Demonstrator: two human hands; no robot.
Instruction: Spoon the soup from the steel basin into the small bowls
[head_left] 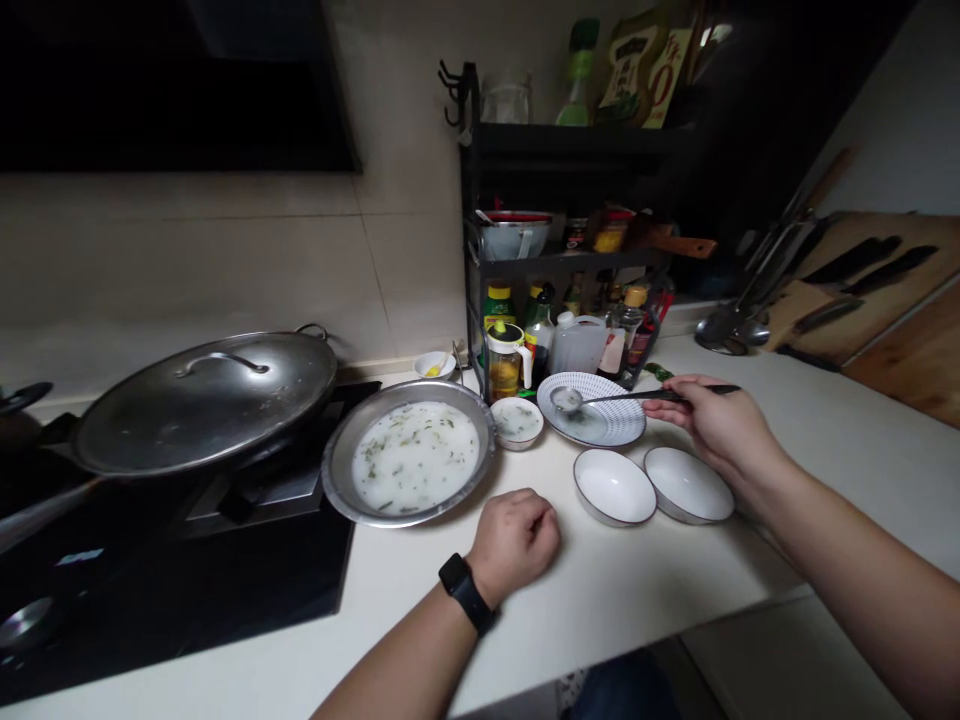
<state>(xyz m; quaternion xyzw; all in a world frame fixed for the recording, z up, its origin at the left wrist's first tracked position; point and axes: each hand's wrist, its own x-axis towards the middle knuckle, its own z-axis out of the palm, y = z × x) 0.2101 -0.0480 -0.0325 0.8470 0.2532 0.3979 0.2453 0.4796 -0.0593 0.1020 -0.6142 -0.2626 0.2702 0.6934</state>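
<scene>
My right hand [709, 420] grips the dark handle of a ladle [568, 400], whose bowl hangs over a wide patterned dish [619, 425]. A little whitish liquid with green bits lies in that dish. My left hand [519, 540] rests on the counter, curled into a fist with nothing visible in it. Left of it stands a large metal basin [335, 478] of milky liquid with green flakes. A small bowl [517, 445] of the same liquid sits between basin and dish. Two white bowls [615, 488] [690, 487] with dark rims, both bare inside, stand side by side nearer me.
A lidded wok [210, 400] sits on the black stove [262, 580] at left. Behind the bowls rises a black rack [555, 265] with bottles and an oil jug [504, 365]. Knives [855, 262] and a cutting board [922, 330] stand at right.
</scene>
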